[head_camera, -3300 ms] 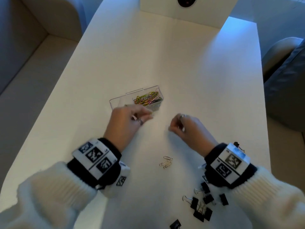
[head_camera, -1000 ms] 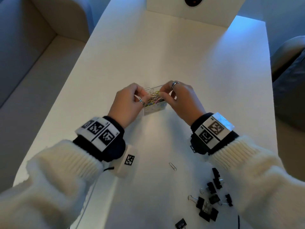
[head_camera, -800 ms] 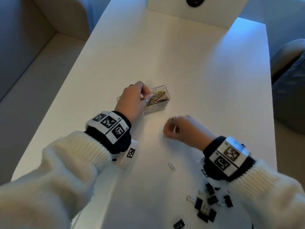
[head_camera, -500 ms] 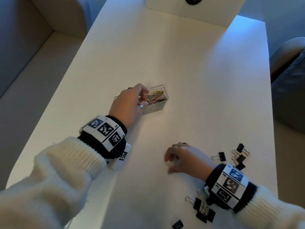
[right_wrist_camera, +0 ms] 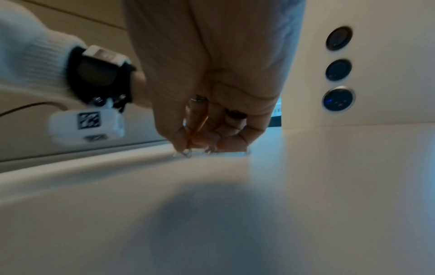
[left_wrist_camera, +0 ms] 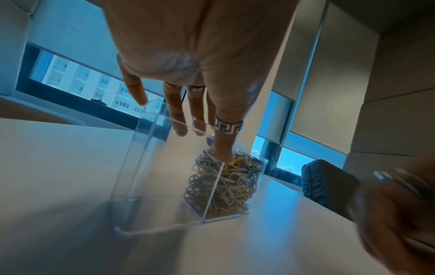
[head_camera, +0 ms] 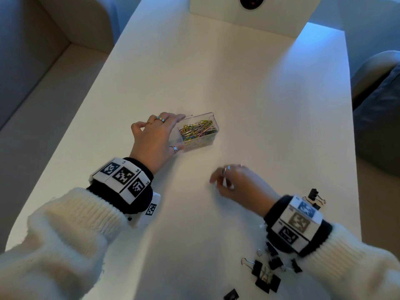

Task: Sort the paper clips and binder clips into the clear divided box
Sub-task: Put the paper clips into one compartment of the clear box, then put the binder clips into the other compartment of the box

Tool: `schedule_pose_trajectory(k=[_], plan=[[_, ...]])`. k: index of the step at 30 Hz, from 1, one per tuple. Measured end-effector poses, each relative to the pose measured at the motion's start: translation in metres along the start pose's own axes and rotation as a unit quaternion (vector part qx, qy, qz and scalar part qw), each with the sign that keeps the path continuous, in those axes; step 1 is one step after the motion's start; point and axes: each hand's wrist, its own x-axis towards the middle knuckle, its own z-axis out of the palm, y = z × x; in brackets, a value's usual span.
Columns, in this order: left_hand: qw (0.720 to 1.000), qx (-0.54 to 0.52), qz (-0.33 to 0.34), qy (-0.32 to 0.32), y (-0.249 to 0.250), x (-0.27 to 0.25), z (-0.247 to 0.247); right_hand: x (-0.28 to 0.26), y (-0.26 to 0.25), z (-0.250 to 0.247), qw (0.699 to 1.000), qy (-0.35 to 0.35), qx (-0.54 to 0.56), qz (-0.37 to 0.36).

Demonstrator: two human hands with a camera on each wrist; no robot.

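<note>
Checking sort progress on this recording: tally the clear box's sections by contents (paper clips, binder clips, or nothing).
Holding paper clips: 1
Holding binder clips: 0 (those in view lie loose on the table)
Empty: 1
Total: 2 sections in the clear divided box

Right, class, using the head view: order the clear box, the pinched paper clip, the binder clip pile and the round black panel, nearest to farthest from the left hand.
1. clear box: the left hand holds it.
2. paper clip: pinched in the right hand, mid-table.
3. binder clip pile: near edge, right side.
4. round black panel: far end.
</note>
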Motion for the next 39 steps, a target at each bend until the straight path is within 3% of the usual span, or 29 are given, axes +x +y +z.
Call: schedule_pose_trajectory(k=[4,9,13,16,25,27,30,33,35,37,39], plan=[[0.999,-0.035,-0.014,0.002,-0.002,0.001,0.002,0.042,-0.014,-0.03,0.977,0.201,0.05,-0.039],[0.998,-0.064,-0.021,0.01,-0.002,0.0,0.004,0.078,-0.028,-0.035,0.959,0.274,0.04,-0.064],[0.997,-0.073,-0.025,0.004,-0.003,0.0,0.003,0.087,-0.025,-0.024,0.952,0.274,-0.11,-0.085],[0.997,-0.078,-0.029,0.001,-0.003,0.0,0.004,0.086,-0.02,-0.024,0.95,0.263,-0.142,-0.092],[0.998,-0.069,-0.013,0.0,-0.005,-0.001,0.007,0.047,-0.026,-0.043,0.956,0.284,0.016,-0.071],[0.999,-0.034,0.011,-0.007,0.0,-0.007,0.005,0.026,-0.024,-0.05,0.958,0.279,0.028,-0.062],[0.997,-0.01,0.071,0.042,0.017,-0.024,0.001,-0.014,-0.013,-0.056,0.974,0.222,0.025,-0.027],[0.98,-0.037,0.18,0.076,0.04,-0.049,0.005,-0.055,0.009,-0.054,0.986,0.167,0.003,0.022],[0.965,-0.067,0.252,0.018,0.052,-0.066,0.017,-0.079,0.027,-0.048,0.988,0.14,-0.004,0.063],[0.953,-0.091,0.251,-0.145,0.062,-0.083,0.027,-0.101,0.044,-0.039,0.987,0.122,0.009,0.109],[0.921,-0.069,0.228,-0.308,0.072,-0.1,0.033,-0.121,0.059,-0.031,0.981,0.111,0.023,0.157]])
